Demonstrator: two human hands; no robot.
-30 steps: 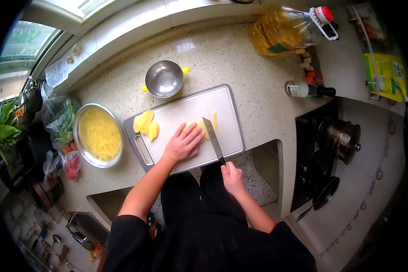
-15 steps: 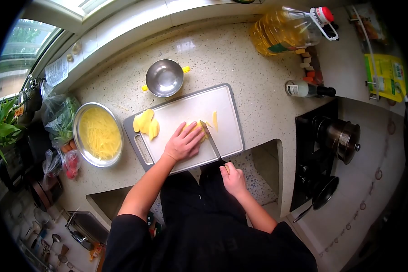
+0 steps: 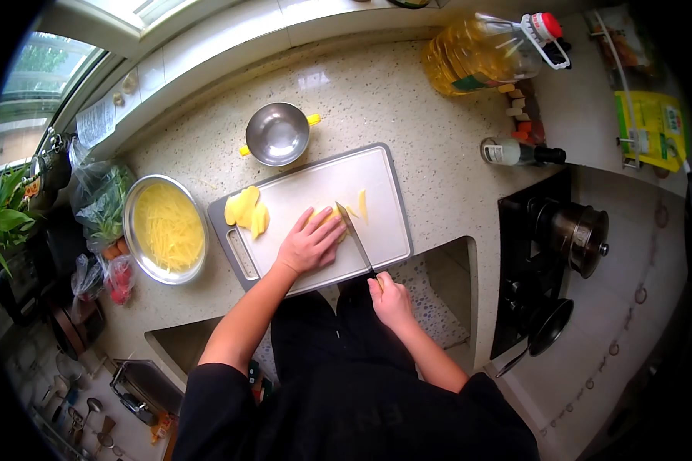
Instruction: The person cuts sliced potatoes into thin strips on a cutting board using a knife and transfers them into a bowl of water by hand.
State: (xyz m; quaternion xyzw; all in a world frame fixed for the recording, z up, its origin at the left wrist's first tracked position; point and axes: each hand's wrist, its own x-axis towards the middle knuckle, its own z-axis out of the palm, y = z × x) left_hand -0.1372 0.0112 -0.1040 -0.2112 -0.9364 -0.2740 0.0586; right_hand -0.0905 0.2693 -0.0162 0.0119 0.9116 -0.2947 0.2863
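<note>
A white cutting board (image 3: 377, 173) with a grey edge lies on the counter. My left hand (image 3: 313, 244) presses down on yellow potato slices (image 3: 321, 215), its fingers covering most of them. My right hand (image 3: 392, 300) is wrapped around the handle of a kitchen knife (image 3: 355, 237). The blade stands close beside my left fingertips, at the right side of the covered slices. A few cut potato strips (image 3: 363, 206) lie to the right of the blade. More potato slices (image 3: 246, 211) sit in a loose pile at the board's upper left.
Left of the board stands a metal bowl (image 3: 134, 230) of potato shreds. A small steel bowl (image 3: 278, 134) with yellow handles is behind it. Bagged vegetables (image 3: 104, 203) lie far left. An oil jug (image 3: 477, 58), a dark-capped bottle (image 3: 515, 151) and a stove with a pot (image 3: 580, 230) are right.
The knife blade has shifted slightly left toward my left fingertips, and my right hand has moved a little up and left with it. My left hand stays on the potato slices.
</note>
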